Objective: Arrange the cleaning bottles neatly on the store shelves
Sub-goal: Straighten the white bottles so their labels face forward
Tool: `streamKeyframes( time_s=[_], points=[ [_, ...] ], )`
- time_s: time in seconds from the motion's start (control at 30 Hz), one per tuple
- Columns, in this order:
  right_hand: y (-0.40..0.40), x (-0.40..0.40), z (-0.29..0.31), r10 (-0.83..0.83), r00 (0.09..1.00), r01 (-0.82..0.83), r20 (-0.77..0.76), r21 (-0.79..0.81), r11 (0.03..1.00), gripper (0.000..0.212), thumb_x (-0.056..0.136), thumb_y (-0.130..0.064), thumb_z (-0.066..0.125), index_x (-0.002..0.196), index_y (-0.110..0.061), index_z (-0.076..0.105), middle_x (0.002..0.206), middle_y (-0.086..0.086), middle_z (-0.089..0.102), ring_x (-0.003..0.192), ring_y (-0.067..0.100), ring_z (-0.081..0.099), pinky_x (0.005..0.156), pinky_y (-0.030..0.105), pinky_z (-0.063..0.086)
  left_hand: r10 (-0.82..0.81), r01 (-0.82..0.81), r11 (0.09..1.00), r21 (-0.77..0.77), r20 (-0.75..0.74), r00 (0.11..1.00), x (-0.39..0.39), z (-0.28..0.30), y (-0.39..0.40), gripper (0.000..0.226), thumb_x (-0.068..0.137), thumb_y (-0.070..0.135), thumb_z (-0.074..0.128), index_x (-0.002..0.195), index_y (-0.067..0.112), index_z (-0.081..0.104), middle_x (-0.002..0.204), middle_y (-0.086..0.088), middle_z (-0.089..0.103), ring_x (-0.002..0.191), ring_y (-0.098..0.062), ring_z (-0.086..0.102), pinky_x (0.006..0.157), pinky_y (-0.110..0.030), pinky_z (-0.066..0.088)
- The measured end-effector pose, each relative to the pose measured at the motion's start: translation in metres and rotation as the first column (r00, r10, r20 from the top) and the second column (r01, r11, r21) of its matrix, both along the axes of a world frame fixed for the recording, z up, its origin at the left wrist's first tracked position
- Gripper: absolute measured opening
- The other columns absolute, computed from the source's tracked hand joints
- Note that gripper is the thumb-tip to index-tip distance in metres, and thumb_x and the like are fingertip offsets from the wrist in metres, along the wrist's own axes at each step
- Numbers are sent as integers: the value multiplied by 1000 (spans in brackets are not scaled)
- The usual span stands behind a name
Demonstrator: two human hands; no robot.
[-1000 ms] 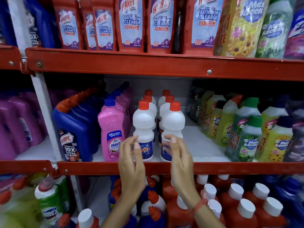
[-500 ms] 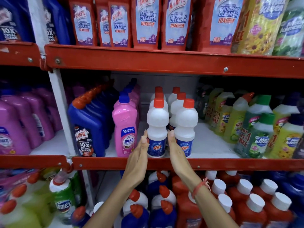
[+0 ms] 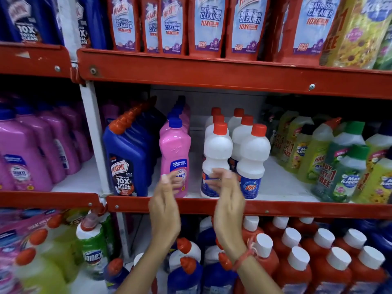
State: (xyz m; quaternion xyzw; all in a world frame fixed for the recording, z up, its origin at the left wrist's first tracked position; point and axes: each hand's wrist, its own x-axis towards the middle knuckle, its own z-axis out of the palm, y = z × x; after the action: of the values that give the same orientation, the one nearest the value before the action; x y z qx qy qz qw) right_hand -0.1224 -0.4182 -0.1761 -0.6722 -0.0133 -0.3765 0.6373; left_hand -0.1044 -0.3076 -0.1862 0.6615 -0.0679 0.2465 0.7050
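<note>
Bottles, far left: purple ones (image 3: 31, 153) stand in rows on the neighbouring bay of the middle shelf, beyond the white upright post (image 3: 95, 136).
Blue Harpic bottle (image 3: 127, 162): it stands at the front edge just right of the post, with a file of like bottles behind it.
Pink bottle (image 3: 175, 153): upright with a blue cap, just right of the blue Harpic bottle, at the shelf's front.
Left hand (image 3: 164, 211): raised in front of the red shelf lip (image 3: 297, 209), palm turned inward, fingers loosely spread; its blurred fingertips (image 3: 167, 179) overlap the pink bottle's label, and contact cannot be told. It holds nothing.
Left white bottle (image 3: 216, 153): red-capped, at the front of the left of two files; it stands above the gap between the two hands.
Right hand (image 3: 228, 206): raised beside the left, palm inward, fingers uncurled and blurred across the lower label of the left white bottle; whether it grips cannot be told. A red thread (image 3: 246, 256) circles the wrist.
Right white bottle (image 3: 252, 158): touching its neighbour, its Rin label showing just right of the right hand.
Green and yellow bottles (image 3: 339, 166): grouped further right on the same shelf, apart from the white ones.
</note>
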Motion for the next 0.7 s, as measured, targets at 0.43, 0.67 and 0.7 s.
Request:
streamKeyframes(
  time_s=[0.43, 0.67, 0.7],
  points=[
    [35, 40, -6, 298, 887, -343, -354, -69, 937, 44, 106, -55, 29, 140, -35, 48, 128, -25, 51, 114, -12, 49, 102, 15, 38, -108, 144, 962, 232, -160, 981, -2, 0, 41, 91, 74, 88, 9, 148, 38, 31, 150, 19, 32, 138, 1, 27, 114, -27, 19],
    [34, 74, -58, 158, 932, -238, -327, -221, 946, 33, 98, -71, 30, 129, -67, 42, 133, -44, 50, 123, -22, 47, 96, 10, 39, -108, 177, 935, 308, -228, 968, 3, 12, 52, 81, 78, 77, 8, 149, 42, 23, 148, 11, 40, 124, 2, 29, 104, -24, 21],
    [32, 76, -63, 135, 935, -216, -328, -226, 950, 34, 98, -71, 31, 130, -66, 44, 133, -42, 52, 121, -20, 50, 97, 13, 42, -104, 176, 933, 315, -233, 967, 4, 14, 54, 82, 78, 78, 8, 149, 41, 25, 150, 5, 43, 122, 0, 32, 102, -25, 23]
  ],
)
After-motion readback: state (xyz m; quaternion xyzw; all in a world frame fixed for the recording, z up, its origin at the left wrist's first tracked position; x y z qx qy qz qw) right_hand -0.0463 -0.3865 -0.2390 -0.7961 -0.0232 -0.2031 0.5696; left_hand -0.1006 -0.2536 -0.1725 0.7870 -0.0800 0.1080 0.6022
